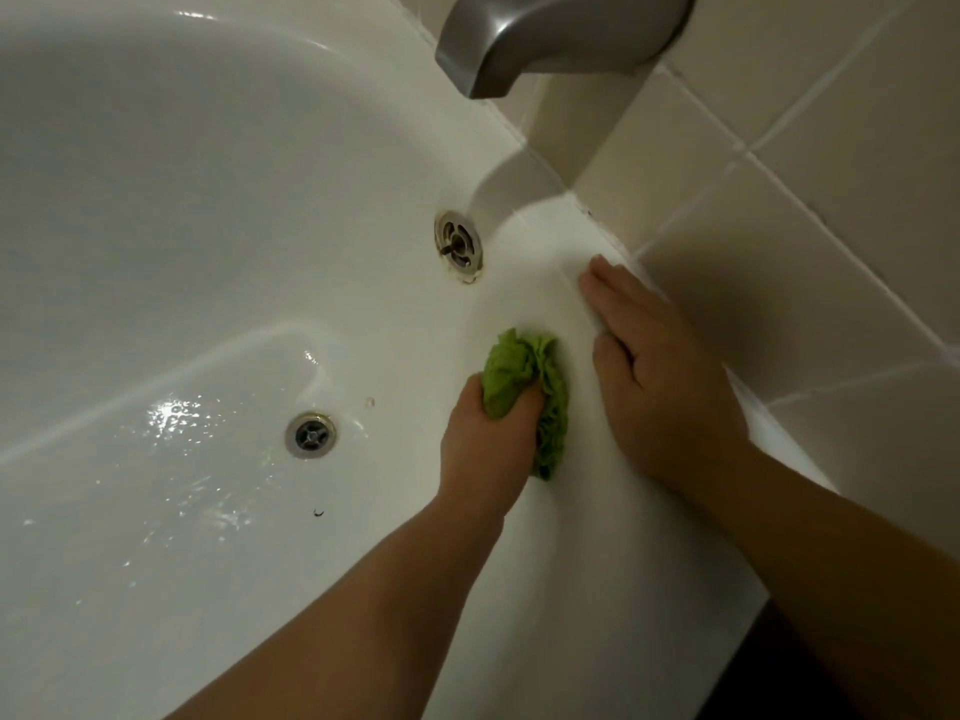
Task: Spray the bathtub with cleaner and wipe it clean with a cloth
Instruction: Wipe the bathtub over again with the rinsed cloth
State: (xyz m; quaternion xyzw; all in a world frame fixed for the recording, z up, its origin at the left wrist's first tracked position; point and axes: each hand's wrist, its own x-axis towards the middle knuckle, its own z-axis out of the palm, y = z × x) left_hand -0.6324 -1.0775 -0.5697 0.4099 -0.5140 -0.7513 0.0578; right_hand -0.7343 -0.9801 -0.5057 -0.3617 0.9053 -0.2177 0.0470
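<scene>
The left hand [483, 433] has its fingers clamped on the green cloth [530, 392] against the bathtub [208, 200] wall, the right hand [660, 376] lies flat with fingers together on the rim, and that wet rim could let it slip.

Cloth [524, 387] in bathtub [208, 200], between drain [310, 435] and rim.
</scene>
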